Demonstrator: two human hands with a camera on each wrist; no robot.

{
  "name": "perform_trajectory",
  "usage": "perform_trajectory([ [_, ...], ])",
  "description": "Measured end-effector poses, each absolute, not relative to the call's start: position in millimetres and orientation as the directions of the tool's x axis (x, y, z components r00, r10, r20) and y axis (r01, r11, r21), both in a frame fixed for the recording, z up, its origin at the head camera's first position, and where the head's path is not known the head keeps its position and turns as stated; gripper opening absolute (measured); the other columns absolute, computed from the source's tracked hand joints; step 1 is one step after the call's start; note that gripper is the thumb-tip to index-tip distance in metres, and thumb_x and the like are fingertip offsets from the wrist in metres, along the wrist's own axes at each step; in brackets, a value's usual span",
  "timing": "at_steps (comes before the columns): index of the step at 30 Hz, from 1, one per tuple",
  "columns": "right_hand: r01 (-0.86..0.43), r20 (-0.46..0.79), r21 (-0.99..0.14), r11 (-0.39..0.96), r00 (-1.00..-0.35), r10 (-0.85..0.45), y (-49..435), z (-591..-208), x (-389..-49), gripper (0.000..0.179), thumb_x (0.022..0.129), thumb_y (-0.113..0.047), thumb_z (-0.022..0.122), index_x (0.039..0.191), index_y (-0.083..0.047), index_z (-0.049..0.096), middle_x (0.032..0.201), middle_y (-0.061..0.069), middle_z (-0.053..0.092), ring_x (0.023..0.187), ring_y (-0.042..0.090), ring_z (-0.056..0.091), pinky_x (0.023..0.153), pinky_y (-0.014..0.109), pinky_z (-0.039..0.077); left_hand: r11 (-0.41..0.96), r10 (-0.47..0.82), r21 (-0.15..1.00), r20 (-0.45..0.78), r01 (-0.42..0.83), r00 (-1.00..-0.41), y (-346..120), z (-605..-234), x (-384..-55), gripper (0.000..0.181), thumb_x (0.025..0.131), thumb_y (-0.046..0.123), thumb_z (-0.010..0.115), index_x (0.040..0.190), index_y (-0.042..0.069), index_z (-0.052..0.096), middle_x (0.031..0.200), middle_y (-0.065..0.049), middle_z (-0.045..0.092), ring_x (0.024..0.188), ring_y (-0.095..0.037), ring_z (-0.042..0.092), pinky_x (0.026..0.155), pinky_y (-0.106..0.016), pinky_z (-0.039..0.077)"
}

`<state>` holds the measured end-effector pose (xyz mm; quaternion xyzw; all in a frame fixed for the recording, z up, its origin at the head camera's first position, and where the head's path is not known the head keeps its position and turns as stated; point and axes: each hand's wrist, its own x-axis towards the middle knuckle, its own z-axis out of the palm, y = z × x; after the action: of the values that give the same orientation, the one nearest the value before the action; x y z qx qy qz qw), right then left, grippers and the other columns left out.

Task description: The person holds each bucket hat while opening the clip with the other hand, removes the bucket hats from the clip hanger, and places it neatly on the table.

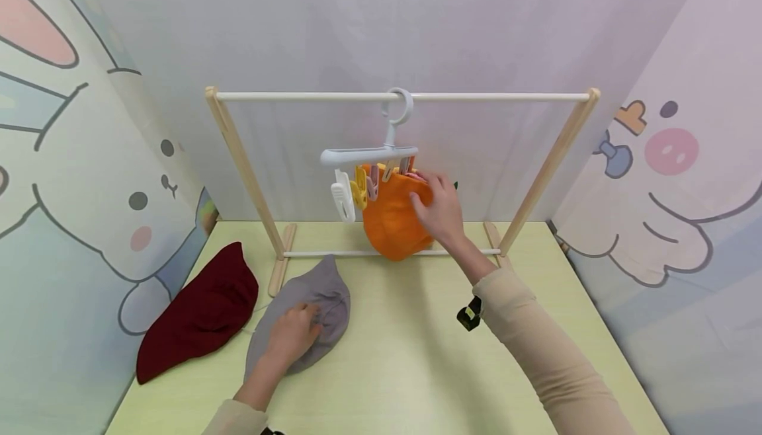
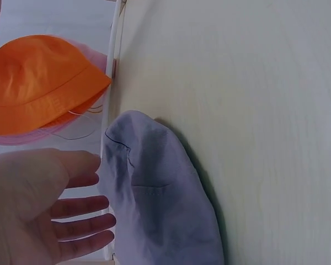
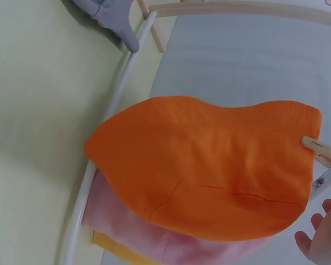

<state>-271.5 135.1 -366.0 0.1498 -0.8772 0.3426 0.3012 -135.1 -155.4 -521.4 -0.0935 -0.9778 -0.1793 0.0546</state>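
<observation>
At the far middle, we are reaching our right hand (image 1: 442, 209), fingers loosely parted, to the orange hat (image 1: 391, 220) below the hanger (image 1: 364, 155), clips (image 1: 360, 188) crowding its left. At near left, our relaxed left hand (image 1: 293, 337) is hanging over the grey hat (image 1: 326, 289), beside the maroon hat (image 1: 205, 313).

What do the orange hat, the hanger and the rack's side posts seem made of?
Orange hat: matte fabric, perhaps cotton; soft drape, seam lines.
Hanger: probably smooth plastic; pale grey, rounded, moulded-looking bar.
Side posts: likely wood, natural tan colour; varnish can't be told.
</observation>
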Motion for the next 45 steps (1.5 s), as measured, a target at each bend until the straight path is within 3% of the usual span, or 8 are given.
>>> perform_trajectory([
  [9,-0.386,0.538,-0.565,0.729,-0.843,-0.029,152,-383,-275,0.049,0.083,-0.021,0.066,0.127,-0.005,0.052,0.117,0.016,0.053,0.104,0.033,0.051,0.092,0.044,0.040,0.892,0.143,0.395,0.212,0.219,-0.967,-158,-507,-137,0.032,0.073,0.013,0.074,0.103,0.006,0.066,0.100,-0.013,0.063,0.081,-0.030,0.064,0.054,-0.037,0.050],
  [17,-0.302,0.422,-0.637,0.709,-0.907,-0.007,160,-392,-276,0.053,0.084,-0.025,0.063,0.132,-0.007,0.046,0.118,0.016,0.050,0.106,0.030,0.051,0.091,0.043,0.042,0.878,0.135,0.383,0.375,0.286,-0.917,-163,-496,-139,0.030,0.072,0.009,0.074,0.100,0.005,0.066,0.097,-0.015,0.062,0.076,-0.031,0.063,0.056,-0.039,0.049],
  [34,-0.295,0.392,-0.646,0.704,-0.920,-0.026,164,-405,-279,0.059,0.084,-0.026,0.064,0.134,-0.004,0.042,0.114,0.017,0.052,0.099,0.029,0.049,0.085,0.043,0.044,0.856,0.035,0.460,0.402,0.235,-0.915,-165,-477,-148,0.025,0.077,0.014,0.070,0.102,0.011,0.067,0.101,-0.006,0.063,0.089,-0.027,0.061,0.057,-0.040,0.048],
  [41,-0.357,0.422,-0.689,0.630,-0.905,-0.051,162,-411,-283,0.049,0.082,-0.016,0.066,0.125,-0.003,0.047,0.111,0.012,0.056,0.094,0.026,0.054,0.085,0.039,0.047,0.847,0.020,0.461,0.473,0.267,-0.881,-163,-469,-151,0.024,0.075,0.013,0.071,0.099,0.011,0.068,0.098,-0.005,0.063,0.088,-0.028,0.062,0.060,-0.042,0.049],
  [45,-0.352,0.407,-0.706,0.615,-0.912,-0.055,161,-414,-284,0.053,0.082,-0.014,0.066,0.128,-0.006,0.044,0.116,0.011,0.055,0.098,0.026,0.056,0.088,0.039,0.047,0.844,0.020,0.460,0.486,0.276,-0.874,-161,-467,-154,0.025,0.075,0.013,0.072,0.099,0.011,0.068,0.098,-0.005,0.063,0.090,-0.027,0.062,0.063,-0.042,0.049],
])
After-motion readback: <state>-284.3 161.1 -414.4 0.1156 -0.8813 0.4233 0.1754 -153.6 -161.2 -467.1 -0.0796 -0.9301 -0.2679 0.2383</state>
